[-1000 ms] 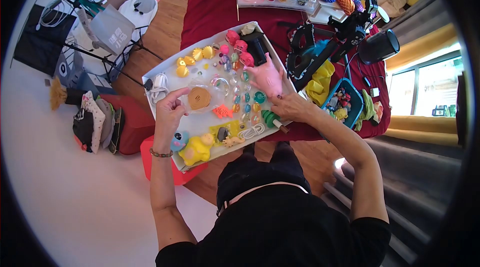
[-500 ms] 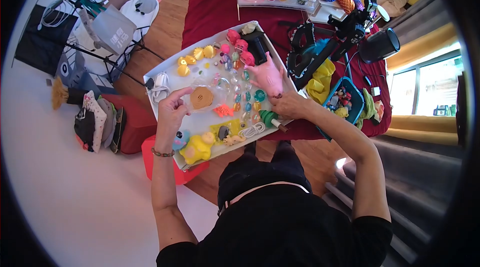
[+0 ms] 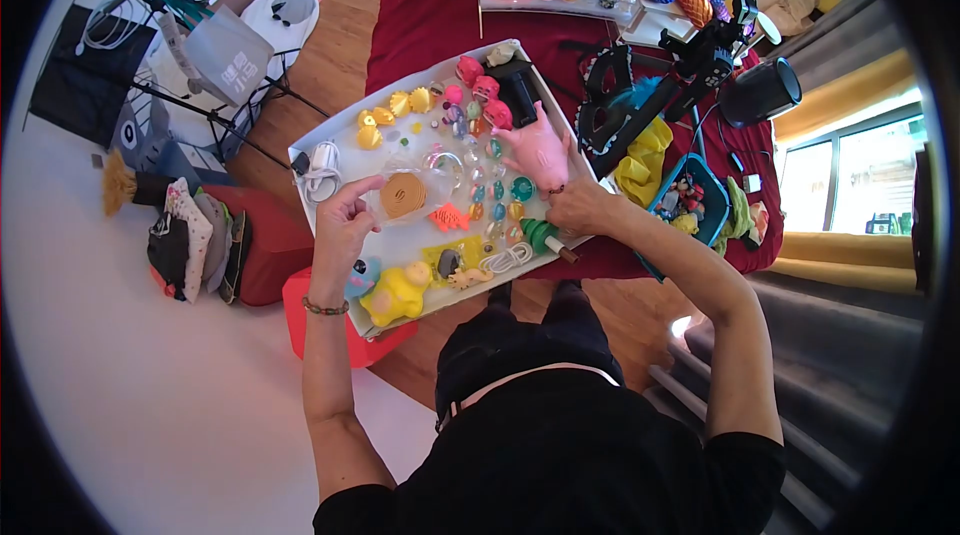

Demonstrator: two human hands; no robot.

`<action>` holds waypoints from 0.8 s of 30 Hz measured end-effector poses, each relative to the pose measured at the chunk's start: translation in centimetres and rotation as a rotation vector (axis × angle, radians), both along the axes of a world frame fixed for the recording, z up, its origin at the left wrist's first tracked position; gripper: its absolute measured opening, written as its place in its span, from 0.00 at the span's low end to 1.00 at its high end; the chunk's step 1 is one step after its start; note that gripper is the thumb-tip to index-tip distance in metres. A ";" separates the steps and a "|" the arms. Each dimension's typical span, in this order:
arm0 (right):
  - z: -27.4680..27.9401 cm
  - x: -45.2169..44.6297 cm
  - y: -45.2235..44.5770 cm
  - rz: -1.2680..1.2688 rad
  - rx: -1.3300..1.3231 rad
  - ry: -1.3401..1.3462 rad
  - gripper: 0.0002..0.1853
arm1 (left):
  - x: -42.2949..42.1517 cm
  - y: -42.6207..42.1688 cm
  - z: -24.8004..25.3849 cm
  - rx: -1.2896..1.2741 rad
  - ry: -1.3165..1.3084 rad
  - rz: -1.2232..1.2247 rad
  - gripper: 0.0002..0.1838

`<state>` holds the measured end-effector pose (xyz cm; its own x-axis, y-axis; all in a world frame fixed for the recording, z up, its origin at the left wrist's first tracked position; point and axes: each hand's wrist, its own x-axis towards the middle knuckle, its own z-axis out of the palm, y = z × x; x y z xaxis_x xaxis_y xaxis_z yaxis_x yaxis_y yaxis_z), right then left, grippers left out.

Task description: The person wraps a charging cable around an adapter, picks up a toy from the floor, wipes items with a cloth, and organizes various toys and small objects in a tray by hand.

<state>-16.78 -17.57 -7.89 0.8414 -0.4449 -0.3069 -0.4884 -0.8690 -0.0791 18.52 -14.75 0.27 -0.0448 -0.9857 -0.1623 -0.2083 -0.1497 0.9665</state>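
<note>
My left hand [image 3: 350, 220] is closed in a pinch on the edge of a clear plastic packet with a round tan disc [image 3: 403, 195] in it, held over the left middle of a white tray [image 3: 345, 125]. At the tray's right edge, my right hand [image 3: 585, 208] has its fingers curled by the lower end of a pink pig toy [image 3: 540, 153]. Its fingertips are partly hidden, so what they grip is unclear. Just below that hand lies a green tree-shaped toy [image 3: 540, 235] with a brown stem. An orange fish-shaped piece [image 3: 449, 218] sits beside the packet.
Also in the tray are a yellow toy [image 3: 397, 295], yellow shell-like pieces [image 3: 400, 104], a white cable [image 3: 507, 258] and a black object [image 3: 516, 95]. A blue basket [image 3: 715, 210] stands right on the red cloth [image 3: 410, 35]. A black stand arm [image 3: 700, 60] rises behind.
The tray and its contents appear shifted very slightly to the right. Both hands hold nearly the same positions, with the packet still in my left hand.
</note>
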 end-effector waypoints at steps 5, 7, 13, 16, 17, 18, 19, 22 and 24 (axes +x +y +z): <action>1.5 -1.0 0.0 -0.032 -0.036 -0.028 0.05 | 0.1 0.0 -0.2 -0.001 -0.034 -0.022 0.24; 2.2 -1.7 0.1 -0.054 -0.062 -0.095 0.03 | -0.1 0.1 0.0 -0.011 -0.061 -0.027 0.25; 5.2 -2.7 0.1 -0.198 -0.202 -0.278 0.03 | -0.4 0.4 -0.1 -0.036 -0.192 -0.084 0.27; 7.4 -1.9 0.0 -0.385 -0.134 -0.439 0.03 | -0.3 0.7 -0.3 -0.063 -0.144 -0.106 0.29; 8.0 -1.6 -0.1 -0.467 -0.080 -0.504 0.04 | -0.4 0.7 -0.6 -0.056 -0.122 -0.110 0.30; 8.2 -1.0 -0.1 -0.534 0.018 -0.615 0.05 | -0.3 0.8 -0.9 -0.040 -0.076 -0.115 0.30; 8.4 -0.1 -0.1 -0.602 0.117 -0.723 0.06 | -0.3 0.8 -0.9 -0.049 -0.070 -0.115 0.30; 8.0 3.5 0.4 -0.837 0.464 -1.010 0.07 | -0.6 1.2 -1.0 -0.070 -0.048 -0.118 0.31; 7.0 6.6 0.3 -0.940 0.662 -1.191 0.07 | -0.8 1.6 -1.2 -0.081 -0.035 -0.116 0.31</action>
<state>-10.14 -17.23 -0.91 0.2578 -0.9644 -0.0595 -0.1875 0.0105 -0.9822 17.67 -13.18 -0.92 -0.1550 -0.9841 -0.0864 -0.2536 -0.0449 0.9663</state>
